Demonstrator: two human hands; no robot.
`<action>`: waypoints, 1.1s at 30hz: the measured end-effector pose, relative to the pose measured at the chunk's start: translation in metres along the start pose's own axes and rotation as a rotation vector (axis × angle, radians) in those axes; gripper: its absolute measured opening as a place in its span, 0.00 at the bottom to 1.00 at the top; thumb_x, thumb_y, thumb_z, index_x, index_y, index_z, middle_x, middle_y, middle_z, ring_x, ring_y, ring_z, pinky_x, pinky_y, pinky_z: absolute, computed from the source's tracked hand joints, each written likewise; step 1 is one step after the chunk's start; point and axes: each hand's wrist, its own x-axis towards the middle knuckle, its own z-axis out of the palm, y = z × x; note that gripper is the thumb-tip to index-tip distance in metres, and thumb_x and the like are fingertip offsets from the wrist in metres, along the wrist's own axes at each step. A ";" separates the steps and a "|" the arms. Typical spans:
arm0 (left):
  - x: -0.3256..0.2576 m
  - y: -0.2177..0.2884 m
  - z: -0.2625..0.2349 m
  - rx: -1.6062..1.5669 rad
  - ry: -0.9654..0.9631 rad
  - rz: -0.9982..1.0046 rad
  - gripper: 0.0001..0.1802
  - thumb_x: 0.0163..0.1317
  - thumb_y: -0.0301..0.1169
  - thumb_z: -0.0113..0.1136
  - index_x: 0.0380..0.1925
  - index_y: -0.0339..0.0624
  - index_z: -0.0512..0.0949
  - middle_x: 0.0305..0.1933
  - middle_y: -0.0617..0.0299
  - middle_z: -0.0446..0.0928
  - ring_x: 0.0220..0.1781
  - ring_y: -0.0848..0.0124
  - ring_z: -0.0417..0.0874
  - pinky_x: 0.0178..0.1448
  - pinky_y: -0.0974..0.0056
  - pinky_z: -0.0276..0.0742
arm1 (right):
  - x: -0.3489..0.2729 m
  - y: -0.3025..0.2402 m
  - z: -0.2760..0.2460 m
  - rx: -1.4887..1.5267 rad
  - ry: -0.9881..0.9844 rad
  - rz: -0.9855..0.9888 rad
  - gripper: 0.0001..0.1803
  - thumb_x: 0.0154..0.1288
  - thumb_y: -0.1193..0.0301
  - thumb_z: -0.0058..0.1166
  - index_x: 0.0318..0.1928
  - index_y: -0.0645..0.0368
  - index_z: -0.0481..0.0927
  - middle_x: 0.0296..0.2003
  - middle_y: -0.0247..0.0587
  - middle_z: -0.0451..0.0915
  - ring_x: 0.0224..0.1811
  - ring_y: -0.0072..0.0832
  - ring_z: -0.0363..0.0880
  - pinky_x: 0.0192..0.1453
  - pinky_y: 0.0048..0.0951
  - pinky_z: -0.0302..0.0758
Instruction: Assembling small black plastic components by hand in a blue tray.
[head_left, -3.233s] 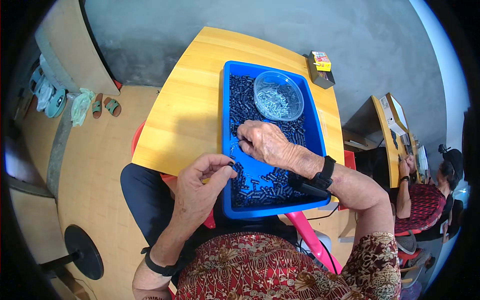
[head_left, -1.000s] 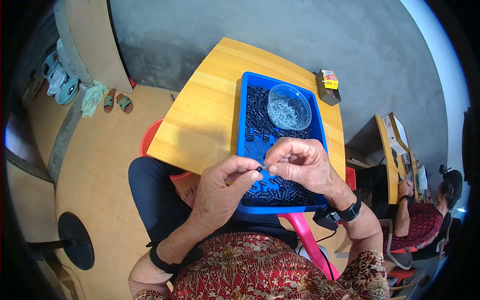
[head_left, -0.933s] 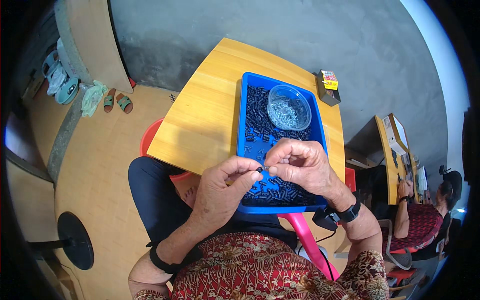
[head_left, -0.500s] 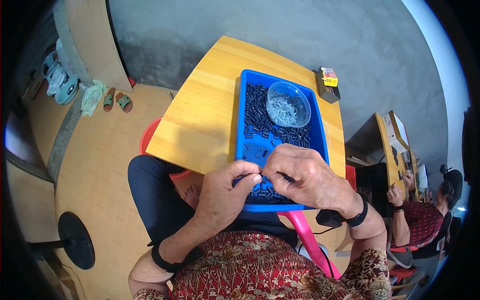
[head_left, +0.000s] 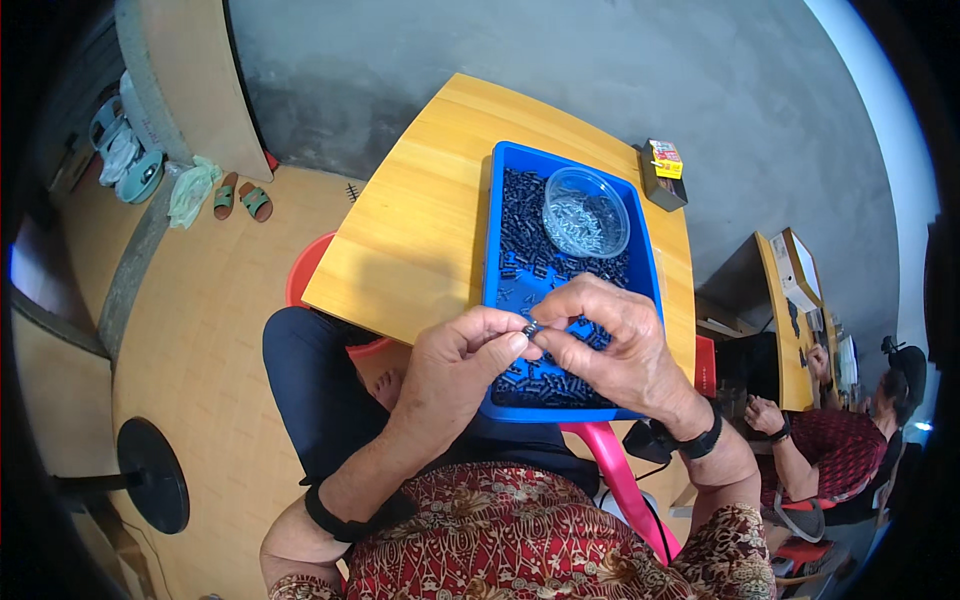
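Note:
Over the near part of a blue tray (head_left: 497, 230), my two hands meet fingertip to fingertip. Between thumb and forefinger, my left hand (head_left: 450, 362) pinches a small black part (head_left: 531, 329) with a metallic glint. The fingertips of my right hand (head_left: 625, 345) are closed on the same part from the other side; its exact shape is mostly covered. Many small black cylindrical pieces (head_left: 522, 215) lie loose in the tray. At its far right stands a round clear tub (head_left: 628, 228) containing small silvery metal pieces (head_left: 580, 226).
The tray rests on a yellow wooden table (head_left: 410, 210). A dark box (head_left: 664, 188) with a yellow-and-red packet stands at the far right edge. To the right, another person (head_left: 835, 440) sits at a second table (head_left: 787, 330). A pink chair part (head_left: 615, 465) is below the tray.
My right hand has turned and opened out from a curled, knuckles-up pose, so the small part now shows between both hands' fingertips. The view has shifted slightly.

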 end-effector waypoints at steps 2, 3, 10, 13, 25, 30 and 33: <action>0.000 0.000 0.000 -0.005 -0.005 0.006 0.09 0.68 0.25 0.56 0.45 0.32 0.77 0.41 0.58 0.82 0.45 0.75 0.81 0.55 0.69 0.75 | -0.002 0.000 0.006 -0.058 0.054 -0.049 0.08 0.57 0.79 0.62 0.38 0.61 0.79 0.29 0.41 0.78 0.33 0.32 0.80 0.37 0.31 0.77; 0.000 0.000 0.000 -0.010 -0.010 0.011 0.09 0.68 0.25 0.56 0.45 0.32 0.77 0.41 0.58 0.81 0.45 0.75 0.81 0.54 0.69 0.75 | -0.003 0.001 0.008 -0.058 0.055 -0.050 0.08 0.57 0.79 0.62 0.38 0.61 0.79 0.29 0.41 0.78 0.33 0.32 0.80 0.37 0.31 0.77; -0.003 -0.005 -0.004 -0.069 0.023 -0.069 0.09 0.66 0.27 0.59 0.43 0.33 0.79 0.38 0.64 0.81 0.40 0.81 0.78 0.46 0.75 0.73 | -0.012 0.007 0.016 -0.144 0.135 -0.211 0.14 0.53 0.77 0.68 0.41 0.62 0.79 0.34 0.42 0.81 0.37 0.36 0.81 0.39 0.33 0.77; -0.003 -0.002 -0.004 -0.026 -0.018 -0.067 0.08 0.67 0.25 0.58 0.44 0.34 0.78 0.41 0.64 0.80 0.42 0.81 0.78 0.50 0.73 0.74 | -0.012 0.004 0.017 -0.162 0.147 -0.224 0.14 0.53 0.78 0.68 0.40 0.62 0.79 0.35 0.43 0.81 0.37 0.36 0.82 0.40 0.33 0.77; -0.003 0.003 0.000 0.174 -0.023 0.014 0.08 0.68 0.25 0.56 0.43 0.31 0.77 0.39 0.57 0.82 0.43 0.74 0.82 0.51 0.70 0.77 | -0.010 0.010 0.009 0.181 0.059 -0.007 0.04 0.59 0.80 0.60 0.35 0.63 0.79 0.33 0.41 0.81 0.38 0.31 0.81 0.42 0.31 0.77; -0.004 -0.001 0.002 0.235 0.034 0.090 0.07 0.65 0.26 0.60 0.38 0.32 0.80 0.33 0.64 0.83 0.36 0.83 0.79 0.40 0.75 0.73 | -0.008 0.002 0.010 -0.051 0.094 -0.144 0.04 0.58 0.80 0.60 0.34 0.63 0.78 0.32 0.41 0.81 0.37 0.32 0.81 0.42 0.31 0.77; -0.005 0.008 0.003 0.312 -0.010 0.030 0.08 0.67 0.25 0.57 0.42 0.31 0.78 0.39 0.57 0.83 0.42 0.75 0.83 0.50 0.71 0.78 | -0.009 0.009 0.007 0.099 0.034 -0.086 0.04 0.60 0.81 0.60 0.35 0.63 0.78 0.34 0.38 0.80 0.36 0.28 0.80 0.42 0.28 0.76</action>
